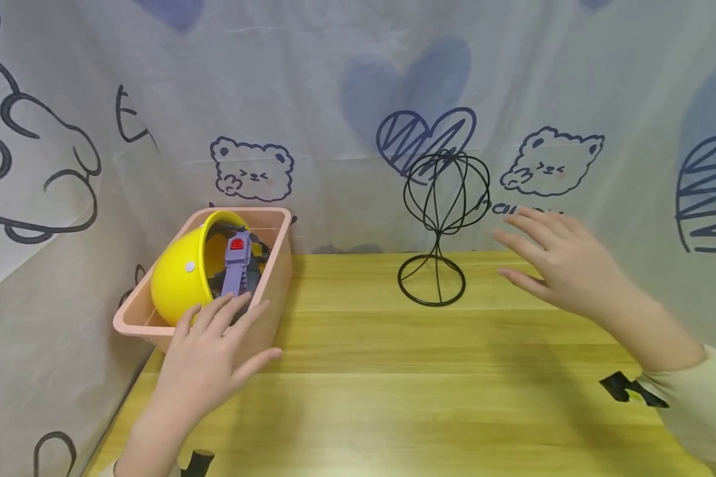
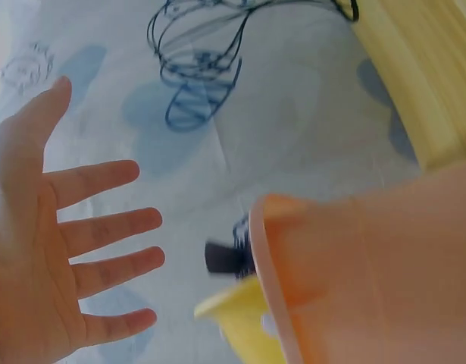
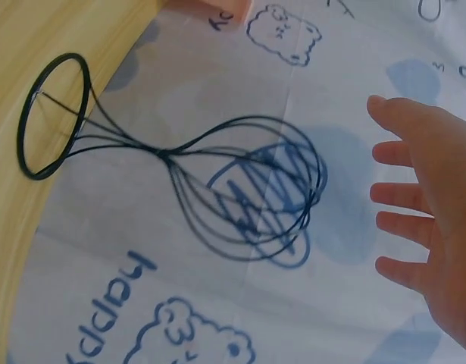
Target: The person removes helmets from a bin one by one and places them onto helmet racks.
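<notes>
A yellow hard hat [image 1: 179,271] lies tilted on its side in a pink plastic bin [image 1: 280,278] at the left. Its inner harness shows, with a purple-grey strap [image 1: 237,262] bearing a red mark. My left hand [image 1: 205,358], fingers spread and holding nothing, hovers by the bin's near rim and overlaps it in the head view. Toward the back of the table stands a black wire stand [image 1: 438,245] with a round cage top on a ring base. To its right my right hand [image 1: 557,262] is raised, fingers straight, apart from the stand and holding nothing.
The wooden table [image 1: 358,397] carries the bin at its left side and the wire stand near its back edge. A pale curtain [image 1: 334,86] printed with bears and hearts hangs behind and along the sides.
</notes>
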